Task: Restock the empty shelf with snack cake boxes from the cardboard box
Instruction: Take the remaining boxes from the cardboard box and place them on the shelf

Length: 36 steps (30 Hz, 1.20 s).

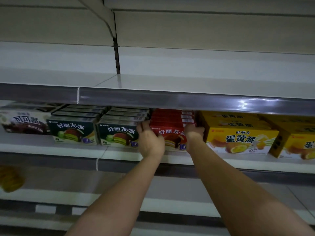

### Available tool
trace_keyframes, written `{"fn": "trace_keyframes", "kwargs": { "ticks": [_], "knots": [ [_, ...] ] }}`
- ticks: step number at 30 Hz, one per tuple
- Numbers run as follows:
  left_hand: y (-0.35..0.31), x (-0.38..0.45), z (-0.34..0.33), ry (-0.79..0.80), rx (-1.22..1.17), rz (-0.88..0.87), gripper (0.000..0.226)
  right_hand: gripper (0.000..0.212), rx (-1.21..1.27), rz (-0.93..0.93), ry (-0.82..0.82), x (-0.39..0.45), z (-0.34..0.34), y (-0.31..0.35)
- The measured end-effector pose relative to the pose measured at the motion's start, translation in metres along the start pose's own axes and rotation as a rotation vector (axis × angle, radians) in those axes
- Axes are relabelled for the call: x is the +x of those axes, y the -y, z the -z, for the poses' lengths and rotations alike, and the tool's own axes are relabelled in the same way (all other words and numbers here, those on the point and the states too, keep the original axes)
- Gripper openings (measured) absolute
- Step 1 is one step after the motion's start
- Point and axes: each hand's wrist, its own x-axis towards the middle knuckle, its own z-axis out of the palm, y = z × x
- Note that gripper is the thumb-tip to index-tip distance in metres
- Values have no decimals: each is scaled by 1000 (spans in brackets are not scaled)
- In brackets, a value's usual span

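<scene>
A red snack cake box [172,137] stands at the front of a row of red boxes on the middle shelf [119,153]. My left hand [150,142] grips its left side, fingers curled round the front edge. My right hand [194,133] holds its right side, pressed between the red box and the yellow boxes. Two dark green boxes [117,133] stand to the left, each with a row of boxes behind it. The cardboard box is out of view.
Yellow egg-yolk pie boxes [242,138] fill the shelf on the right, one turned at an angle [296,143]. A brown cocoa pie box [25,121] sits far left. The top shelf [153,82] and the lower shelf [68,181] are bare. A blurred yellow item [10,178] lies lower left.
</scene>
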Motion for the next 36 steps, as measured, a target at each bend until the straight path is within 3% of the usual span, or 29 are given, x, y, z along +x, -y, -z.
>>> {"fn": "trace_keyframes", "kwargs": {
  "ticks": [2, 6, 15, 20, 26, 32, 36],
  "knots": [
    [3, -1, -2, 15, 7, -12, 60, 62, -13, -25, -26, -4, -1, -1],
    [3, -1, -6, 82, 52, -37, 71, 62, 21, -1, -38, -2, -6, -5],
    [3, -7, -16, 132, 100, -57, 70, 54, 285, -9, 44, 3, 9, -4],
    [12, -1, -18, 47, -145, 19, 60, 54, 303, -4, 117, -7, 19, -10],
    [12, -1, -31, 39, -249, 80, 58, 50, 196, 84, 188, -16, 30, -8],
    [12, 8, -35, 195, -489, 275, 50, 51, 128, 146, 230, -15, 37, -5],
    [12, 8, -31, 224, -522, 260, 44, 45, 153, 194, 203, -18, 37, 0]
  ]
}}
